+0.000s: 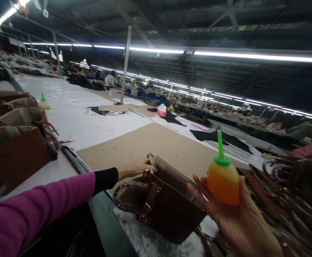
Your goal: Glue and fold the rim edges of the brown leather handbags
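Left hand (136, 167): stretched forward from a pink sleeve (38, 210) with a black cuff; the fingers are laid on the upper rim of the handbag, at its far left corner. If the rim is really gripped cannot be told.
Right hand (233, 217): raised palm up at the lower right; the bottle is held in it, with the fingers spread behind and the thumb pressed on the right side.
Bottle (222, 182): orange, of soft plastic, with a green cap and a long green nozzle; it is kept upright, above and to the right of the handbag.
Handbag (169, 210): brown, open at the top, a pale lining is seen inside. It is placed at the near edge of the table, between the two hands.
Handle (130, 196): wrapped in clear film, hanging over the left side of the handbag.
Cardboard sheet (145, 142): brown and flat, spread on the table just behind the handbag.
Table (91, 125): long, covered in white, reaching far into the hall.
Row of bags (14, 142): brown, lined up on the left side, well apart from the hands.
Second bottle (44, 102): pale with a green tip, placed far on the left behind this row.
Black pieces (212, 135): laid flat on the table behind the bottle.
Pile of bags (292, 192): dark, with film-wrapped handles, heaped near the right hand.
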Motion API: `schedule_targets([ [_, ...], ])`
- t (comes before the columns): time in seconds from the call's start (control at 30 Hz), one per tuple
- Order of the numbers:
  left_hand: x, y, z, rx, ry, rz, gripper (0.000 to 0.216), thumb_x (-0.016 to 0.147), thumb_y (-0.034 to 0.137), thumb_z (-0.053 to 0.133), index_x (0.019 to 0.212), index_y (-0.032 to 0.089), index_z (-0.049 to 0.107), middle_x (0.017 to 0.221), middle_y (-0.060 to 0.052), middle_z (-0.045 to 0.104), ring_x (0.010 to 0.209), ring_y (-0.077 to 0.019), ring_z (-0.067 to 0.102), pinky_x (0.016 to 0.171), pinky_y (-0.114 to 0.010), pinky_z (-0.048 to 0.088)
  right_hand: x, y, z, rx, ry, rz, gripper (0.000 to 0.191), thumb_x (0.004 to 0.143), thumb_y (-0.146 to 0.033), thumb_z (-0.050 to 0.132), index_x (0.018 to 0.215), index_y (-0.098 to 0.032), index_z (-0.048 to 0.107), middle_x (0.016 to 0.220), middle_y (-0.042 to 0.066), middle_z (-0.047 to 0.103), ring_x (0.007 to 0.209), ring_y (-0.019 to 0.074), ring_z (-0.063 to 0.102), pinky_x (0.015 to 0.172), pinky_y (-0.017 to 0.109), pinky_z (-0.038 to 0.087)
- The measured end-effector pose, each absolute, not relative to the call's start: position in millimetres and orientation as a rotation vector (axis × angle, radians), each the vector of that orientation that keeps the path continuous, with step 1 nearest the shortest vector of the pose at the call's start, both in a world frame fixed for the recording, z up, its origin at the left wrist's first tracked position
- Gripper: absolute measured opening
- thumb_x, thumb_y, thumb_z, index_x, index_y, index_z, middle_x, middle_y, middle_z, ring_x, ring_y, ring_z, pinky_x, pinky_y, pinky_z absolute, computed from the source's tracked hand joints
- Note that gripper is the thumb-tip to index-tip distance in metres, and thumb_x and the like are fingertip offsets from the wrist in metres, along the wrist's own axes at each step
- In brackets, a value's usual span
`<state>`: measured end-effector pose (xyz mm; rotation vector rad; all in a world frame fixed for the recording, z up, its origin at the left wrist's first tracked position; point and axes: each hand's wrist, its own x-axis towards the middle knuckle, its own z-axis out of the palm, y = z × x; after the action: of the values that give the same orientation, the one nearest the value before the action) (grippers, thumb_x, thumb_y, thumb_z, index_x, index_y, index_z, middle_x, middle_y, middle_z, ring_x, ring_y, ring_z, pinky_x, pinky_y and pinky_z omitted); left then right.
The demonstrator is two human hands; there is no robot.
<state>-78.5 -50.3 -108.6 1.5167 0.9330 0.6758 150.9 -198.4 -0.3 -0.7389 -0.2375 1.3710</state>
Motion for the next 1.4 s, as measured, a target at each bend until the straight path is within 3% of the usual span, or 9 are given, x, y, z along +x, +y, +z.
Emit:
schedule_targets([
  [0.23, -65.8, -53.3, -108.8, 1.469, 0.952, 0.794, 0.021, 0.073, 0.035, 0.059, 0.071, 0.014, 0.060, 0.062, -0.001, 0.059, 0.051, -0.0108, 0.050, 0.048, -0.022, 0.038, 150.2, -199.3, 2.2, -0.715, -0.253, 1.365, 0.038, 0.082, -0.048, 0.071, 0.103, -0.017, 0.067, 0.090, 0.015, 0.068, 0.098, 0.0386, 0.062, 0.080, 0.063, 0.051],
  [0.47, -58.0, -35.0, -12.3, 2.060, 0.907, 0.413, 0.023, 0.072, 0.034, 0.055, 0.066, 0.014, 0.064, 0.065, -0.003, 0.064, 0.056, -0.0129, 0.056, 0.052, -0.022, 0.042, 161.1, -222.7, 1.2, -0.735, -0.140, 1.376, 0.044, 0.079, -0.056, 0.070, 0.098, -0.017, 0.069, 0.088, 0.016, 0.069, 0.095, 0.0385, 0.064, 0.080, 0.065, 0.050],
  [0.67, -27.6, -33.4, 64.1, 2.570, 0.949, -0.190, 0.021, 0.064, 0.035, 0.063, 0.071, 0.016, 0.069, 0.060, -0.001, 0.065, 0.055, -0.0154, 0.054, 0.055, -0.026, 0.041, 181.1, -244.1, -26.0, -0.827, -0.128, 1.459, 0.046, 0.072, -0.048, 0.080, 0.106, -0.019, 0.068, 0.102, 0.016, 0.069, 0.077, 0.0243, 0.069, 0.065, 0.032, 0.059],
  [0.77, -12.5, -41.5, 60.5, 2.623, 0.943, -0.420, 0.016, 0.060, 0.034, 0.067, 0.065, 0.018, 0.069, 0.052, 0.000, 0.062, 0.055, -0.0154, 0.053, 0.056, -0.026, 0.039, 201.6, -251.0, -47.1, -0.967, -0.227, 1.346, 0.053, 0.066, -0.042, 0.086, 0.109, -0.022, 0.065, 0.107, 0.011, 0.069, 0.073, 0.0213, 0.068, 0.059, 0.025, 0.058],
  [0.87, 0.2, -48.2, 40.4, 2.671, 0.881, -0.580, 0.014, 0.060, 0.033, 0.068, 0.060, 0.019, 0.066, 0.052, 0.001, 0.061, 0.055, -0.0148, 0.052, 0.054, -0.026, 0.037, 222.6, -253.8, -65.0, -1.097, -0.393, 1.187, 0.065, 0.058, -0.039, 0.090, 0.114, -0.024, 0.060, 0.108, 0.008, 0.069, 0.083, 0.0271, 0.068, 0.066, 0.030, 0.059],
  [0.97, 13.4, -51.3, 18.8, 2.710, 0.844, -0.734, 0.015, 0.063, 0.034, 0.067, 0.060, 0.019, 0.065, 0.057, 0.000, 0.064, 0.058, -0.0149, 0.054, 0.055, -0.026, 0.037, 237.4, -253.3, -76.4, -1.174, -0.613, 1.094, 0.074, 0.060, -0.039, 0.089, 0.123, -0.028, 0.052, 0.112, 0.007, 0.068, 0.097, 0.0305, 0.065, 0.077, 0.033, 0.057],
  [1.1, 26.2, -50.1, -4.6, 2.671, 0.806, -0.886, 0.018, 0.064, 0.038, 0.069, 0.067, 0.020, 0.070, 0.065, -0.002, 0.068, 0.066, -0.0179, 0.058, 0.061, -0.028, 0.041, 236.9, -250.5, -81.3, -1.308, -0.781, 0.926, 0.078, 0.059, -0.044, 0.088, 0.126, -0.027, 0.050, 0.113, 0.007, 0.067, 0.095, 0.0302, 0.066, 0.077, 0.030, 0.056],
  [1.2, 29.3, -46.1, -19.8, 2.619, 0.801, -0.934, 0.019, 0.062, 0.039, 0.071, 0.067, 0.020, 0.070, 0.066, -0.002, 0.069, 0.065, -0.0191, 0.059, 0.061, -0.029, 0.043, 224.4, -249.0, -79.0, -1.374, -0.862, 0.806, 0.077, 0.059, -0.047, 0.086, 0.125, -0.026, 0.052, 0.114, 0.007, 0.066, 0.098, 0.0323, 0.064, 0.079, 0.034, 0.056],
  [1.4, 40.9, -41.5, -38.9, 2.450, 0.804, -0.969, 0.021, 0.058, 0.028, 0.075, 0.045, 0.018, 0.061, 0.050, -0.001, 0.065, 0.057, -0.0172, 0.058, 0.052, -0.024, 0.039, 215.1, -242.2, -74.4, -1.428, -0.985, 0.673, 0.066, 0.065, -0.050, 0.080, 0.121, -0.024, 0.055, 0.107, 0.007, 0.066, 0.092, 0.0320, 0.064, 0.076, 0.038, 0.057],
])
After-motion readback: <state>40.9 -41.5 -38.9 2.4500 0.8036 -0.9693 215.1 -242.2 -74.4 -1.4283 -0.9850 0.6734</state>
